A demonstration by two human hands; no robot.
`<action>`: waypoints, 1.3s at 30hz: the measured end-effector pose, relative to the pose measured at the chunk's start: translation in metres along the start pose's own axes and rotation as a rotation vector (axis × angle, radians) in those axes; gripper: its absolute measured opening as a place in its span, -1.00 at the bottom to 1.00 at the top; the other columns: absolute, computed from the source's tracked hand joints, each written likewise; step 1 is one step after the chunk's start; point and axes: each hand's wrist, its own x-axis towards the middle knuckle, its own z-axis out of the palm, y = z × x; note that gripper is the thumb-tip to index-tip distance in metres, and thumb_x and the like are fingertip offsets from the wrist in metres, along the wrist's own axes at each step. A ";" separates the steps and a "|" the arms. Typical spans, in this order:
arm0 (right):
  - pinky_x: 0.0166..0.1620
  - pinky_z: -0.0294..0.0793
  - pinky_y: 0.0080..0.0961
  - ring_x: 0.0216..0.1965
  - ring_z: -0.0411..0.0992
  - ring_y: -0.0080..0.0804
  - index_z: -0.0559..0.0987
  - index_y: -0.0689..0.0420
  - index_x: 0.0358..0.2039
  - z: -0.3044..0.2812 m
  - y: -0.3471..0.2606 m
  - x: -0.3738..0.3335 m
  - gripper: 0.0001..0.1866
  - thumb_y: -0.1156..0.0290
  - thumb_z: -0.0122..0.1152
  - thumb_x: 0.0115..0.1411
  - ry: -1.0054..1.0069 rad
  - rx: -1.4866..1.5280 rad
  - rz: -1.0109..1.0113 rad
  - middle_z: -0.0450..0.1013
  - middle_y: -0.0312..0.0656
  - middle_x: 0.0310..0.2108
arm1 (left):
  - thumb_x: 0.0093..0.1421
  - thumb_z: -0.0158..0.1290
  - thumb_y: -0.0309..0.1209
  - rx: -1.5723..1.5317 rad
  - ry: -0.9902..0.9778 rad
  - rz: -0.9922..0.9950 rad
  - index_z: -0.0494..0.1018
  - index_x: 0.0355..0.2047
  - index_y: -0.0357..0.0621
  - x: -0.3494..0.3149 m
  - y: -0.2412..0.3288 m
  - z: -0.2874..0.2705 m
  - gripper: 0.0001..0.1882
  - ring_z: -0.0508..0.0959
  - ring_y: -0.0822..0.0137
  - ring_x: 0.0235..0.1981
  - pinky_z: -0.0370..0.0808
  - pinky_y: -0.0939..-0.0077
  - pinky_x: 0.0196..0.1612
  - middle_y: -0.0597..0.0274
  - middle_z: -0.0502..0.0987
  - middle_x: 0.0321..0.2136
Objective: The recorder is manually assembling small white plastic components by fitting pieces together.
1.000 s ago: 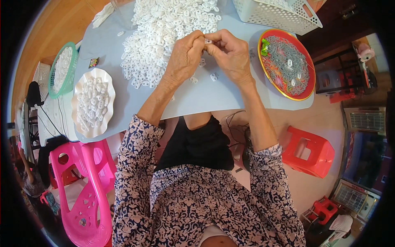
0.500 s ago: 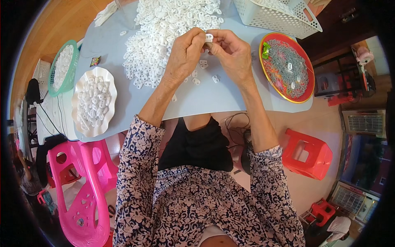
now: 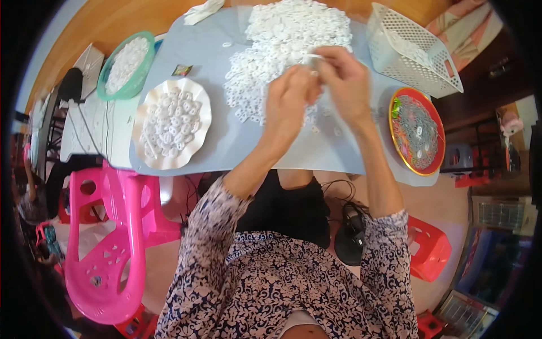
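Observation:
My left hand (image 3: pixel 289 101) and my right hand (image 3: pixel 345 85) meet above the table, smeared by motion. Between their fingertips is a small white plastic piece (image 3: pixel 315 56), of which only a bright edge shows. Both hands look closed in a pinch around it. Just beyond and to the left of them spreads a large pile of white plastic pieces (image 3: pixel 299 28) with small holes. To the right stands a red tray with a gold rim (image 3: pixel 418 92), filled with small grey metal parts (image 3: pixel 420 124) and a few white pieces.
A scalloped white dish (image 3: pixel 199 93) of white pieces sits at the table's left. Beyond it is a green basket (image 3: pixel 148 51), also filled. A white perforated basket (image 3: pixel 429 62) stands back right. A pink chair (image 3: pixel 135 243) and red stool (image 3: pixel 432 248) flank me.
The view has shifted left, so the table contents appear farther right. My hands remain together; the white piece has turned from its holed face to a thin edge.

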 end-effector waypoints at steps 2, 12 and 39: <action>-0.44 0.44 -0.65 -0.50 0.41 -0.67 0.56 0.22 -0.30 0.022 0.003 0.014 -0.83 0.54 0.13 0.05 -0.171 -0.185 -0.042 0.48 -0.31 -0.54 | 0.27 -0.21 -0.31 0.060 0.102 -0.009 0.35 -0.59 -0.32 -0.025 0.017 -0.017 -0.62 0.36 0.47 -0.51 0.30 0.59 -0.38 0.22 0.42 -0.56; -0.31 0.50 -0.43 -0.47 0.53 -0.21 0.55 0.25 -0.36 0.148 0.021 0.007 -0.76 0.40 0.22 -0.05 -0.538 -0.194 -0.217 0.52 -0.03 -0.53 | 0.28 -0.26 -0.35 0.140 0.206 0.058 0.29 -0.62 -0.33 -0.082 -0.002 -0.064 -0.63 0.41 0.33 -0.43 0.33 0.48 -0.24 0.14 0.41 -0.58; -0.39 0.42 -0.34 -0.48 0.45 -0.20 0.54 0.22 -0.42 -0.104 0.002 -0.020 -0.89 0.50 0.17 0.00 -0.540 -0.955 -0.072 0.47 -0.08 -0.52 | 0.29 -0.16 -0.35 0.420 -0.211 -0.051 0.38 -0.43 -0.32 -0.064 -0.036 -0.015 -0.73 0.35 0.49 -0.53 0.33 0.61 -0.42 0.28 0.38 -0.58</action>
